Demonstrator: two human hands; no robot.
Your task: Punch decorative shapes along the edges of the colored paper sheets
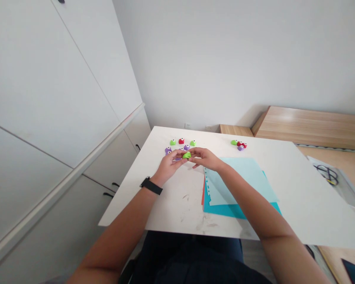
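My left hand [170, 163] and my right hand [206, 158] meet above the white table. Pinched between their fingertips is a small green one-eyed toy [186, 155] with a dark slit like a mouth. Just behind the hands lie similar one-eyed toys: a green one [172, 142], a red one [181, 141], another green one [193, 143] and a purple one [186, 147]. More purple toys [168, 150] sit beside my left fingers, which partly cover some of them. A black band [152, 185] is round my left wrist.
Under my right forearm lie a pale blue notched sheet [239, 177], a teal sheet [221, 209] and an orange edge. A second toy cluster [240, 144] sits at the table's back. White cabinets [106, 205] flank the left; a wooden unit [307, 122] and cables [327, 173] are right.
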